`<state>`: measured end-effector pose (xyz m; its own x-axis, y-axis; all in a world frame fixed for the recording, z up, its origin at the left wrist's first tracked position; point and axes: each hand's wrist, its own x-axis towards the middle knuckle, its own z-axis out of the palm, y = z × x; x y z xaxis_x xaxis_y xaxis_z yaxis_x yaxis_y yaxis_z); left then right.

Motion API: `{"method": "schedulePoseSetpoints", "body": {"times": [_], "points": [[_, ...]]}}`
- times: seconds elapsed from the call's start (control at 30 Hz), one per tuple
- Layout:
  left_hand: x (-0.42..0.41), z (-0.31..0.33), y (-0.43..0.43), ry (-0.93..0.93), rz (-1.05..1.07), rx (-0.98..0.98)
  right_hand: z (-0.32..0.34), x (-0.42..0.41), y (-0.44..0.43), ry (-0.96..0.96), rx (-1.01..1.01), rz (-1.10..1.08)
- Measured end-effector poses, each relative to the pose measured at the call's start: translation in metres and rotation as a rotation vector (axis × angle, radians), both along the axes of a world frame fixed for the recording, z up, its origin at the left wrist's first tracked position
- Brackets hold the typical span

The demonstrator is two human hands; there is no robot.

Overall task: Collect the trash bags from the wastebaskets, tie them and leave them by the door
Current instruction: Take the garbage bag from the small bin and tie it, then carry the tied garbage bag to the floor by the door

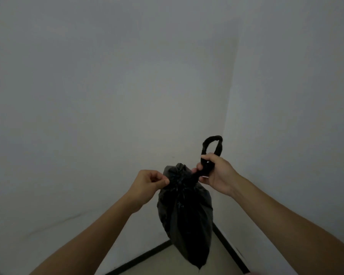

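A black trash bag (184, 215) hangs in the air in front of a room corner, held up between both hands. The left hand (147, 183) pinches the gathered plastic at the left side of the bag's neck between thumb and fingertips. The right hand (216, 174) is closed around a twisted strand (207, 161) of the bag's top, which rises above the fist in a loop (212, 144) and runs down to the puckered neck.

Around the bag there is little else. Two plain pale walls (107, 96) meet in a vertical corner just right of the loop. A dark baseboard (139, 259) runs along the foot of each wall, and a wedge of light floor (167, 262) shows between them, partly hidden by the bag's lower end. The bag hangs clear of both walls and above the floor; nothing stands between it and the corner. Both bare forearms reach in from the bottom edge, with open space on either side.
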<state>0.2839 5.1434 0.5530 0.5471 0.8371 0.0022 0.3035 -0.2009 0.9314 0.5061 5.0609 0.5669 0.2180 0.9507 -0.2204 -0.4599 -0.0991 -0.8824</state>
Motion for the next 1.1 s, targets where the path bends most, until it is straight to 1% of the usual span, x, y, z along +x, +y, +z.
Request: {"method": "schedulePoseSetpoints", "body": {"times": [0.07,0.13,0.2,0.3,0.33,0.37,0.43,0.53,0.67,0.77,0.83,1.0,1.1], "points": [[-0.027,-0.009,-0.004,0.019,0.079,-0.016,-0.01,-0.015,0.012,-0.307,-0.089,0.074],[-0.055,-0.021,-0.011,0.076,0.131,-0.012,-0.025,-0.039,0.024,-0.563,-0.128,0.21],[-0.082,-0.036,-0.021,0.138,0.176,-0.015,-0.042,-0.071,0.031,-0.862,-0.061,0.415],[-0.126,-0.055,-0.035,0.214,0.258,-0.034,-0.062,-0.127,0.035,-1.414,0.074,0.828],[-0.143,-0.059,-0.038,0.233,0.28,-0.039,-0.066,-0.146,0.037,-1.561,0.106,0.901],[-0.161,-0.063,-0.041,0.254,0.299,-0.042,-0.07,-0.166,0.04,-1.661,0.147,0.934],[-0.199,-0.068,-0.046,0.311,0.322,-0.045,-0.076,-0.211,0.046,-1.75,0.232,0.979],[-0.269,-0.075,-0.052,0.359,0.397,-0.069,-0.085,-0.281,0.054,-1.802,0.35,1.038],[-0.383,-0.081,-0.069,0.369,0.567,-0.168,-0.096,-0.376,0.063,-1.828,0.424,1.089],[-0.468,-0.086,-0.088,0.376,0.703,-0.222,-0.108,-0.446,0.07,-1.916,0.507,1.066],[-0.516,-0.09,-0.105,0.408,0.786,-0.246,-0.115,-0.49,0.072,-1.98,0.629,1.036],[-0.612,-0.106,-0.148,0.502,0.925,-0.319,-0.13,-0.596,0.075,-2.086,1.061,0.98],[-0.661,-0.115,-0.167,0.6,1.027,-0.315,-0.136,-0.658,0.082,-2.084,1.27,1.012]]}}
